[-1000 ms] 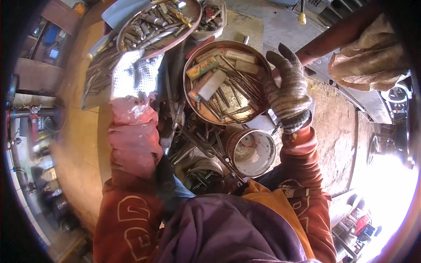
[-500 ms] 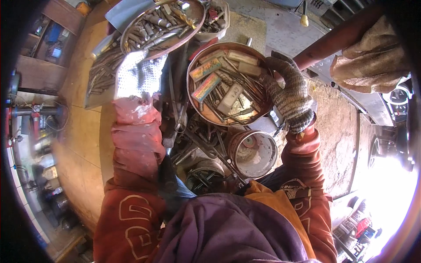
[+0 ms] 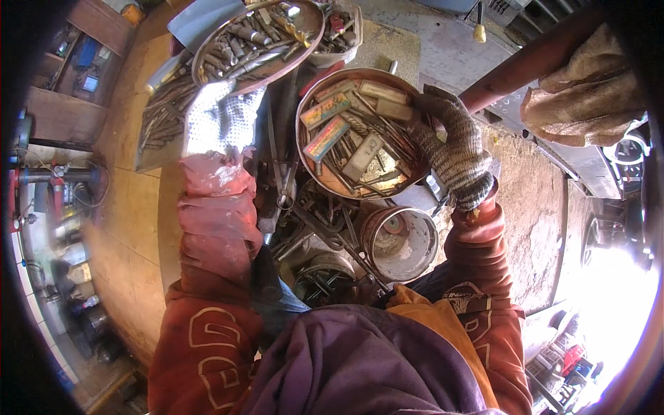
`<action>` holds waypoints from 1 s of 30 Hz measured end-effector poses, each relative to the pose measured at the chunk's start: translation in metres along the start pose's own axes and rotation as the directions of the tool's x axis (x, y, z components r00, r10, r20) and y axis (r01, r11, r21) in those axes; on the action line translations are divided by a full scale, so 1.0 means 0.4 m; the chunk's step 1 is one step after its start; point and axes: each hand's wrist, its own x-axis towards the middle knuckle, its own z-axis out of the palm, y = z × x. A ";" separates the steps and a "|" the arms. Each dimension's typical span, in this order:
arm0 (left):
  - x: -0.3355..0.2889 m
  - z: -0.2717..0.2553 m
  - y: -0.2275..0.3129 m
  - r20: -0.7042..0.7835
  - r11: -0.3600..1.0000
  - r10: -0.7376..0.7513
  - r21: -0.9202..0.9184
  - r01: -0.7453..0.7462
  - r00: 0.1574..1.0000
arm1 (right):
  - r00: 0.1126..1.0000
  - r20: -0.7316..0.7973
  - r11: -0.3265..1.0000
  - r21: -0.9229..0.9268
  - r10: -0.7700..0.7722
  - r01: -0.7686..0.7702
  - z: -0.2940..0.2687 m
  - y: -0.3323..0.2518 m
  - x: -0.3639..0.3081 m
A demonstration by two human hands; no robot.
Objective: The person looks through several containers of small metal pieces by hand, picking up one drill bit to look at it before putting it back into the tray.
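Knit-gloved right hand point(image 3: 453, 149) slid inward | round rusty tin point(image 3: 356, 135) gripped

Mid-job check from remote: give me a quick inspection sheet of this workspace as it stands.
Surface: wooden bench top, mostly covered.
Job's things: round rusty tin full of small metal bars, bits and flat boxes.
Clutter: second round tray of tools; empty white-lined can; loose wrenches beneath.
Hands: right hand, gloved, in the tin at its right rim; left hand, gloved, by the tray.
Cables: nothing seen.
Surroundings: shelves at left; tan cloth on a reddish pipe.
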 end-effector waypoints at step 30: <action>0.008 0.002 -0.002 0.008 1.000 0.003 0.009 -0.003 1.000 | 1.000 0.024 0.997 0.075 0.014 -0.016 0.004 0.008 -0.012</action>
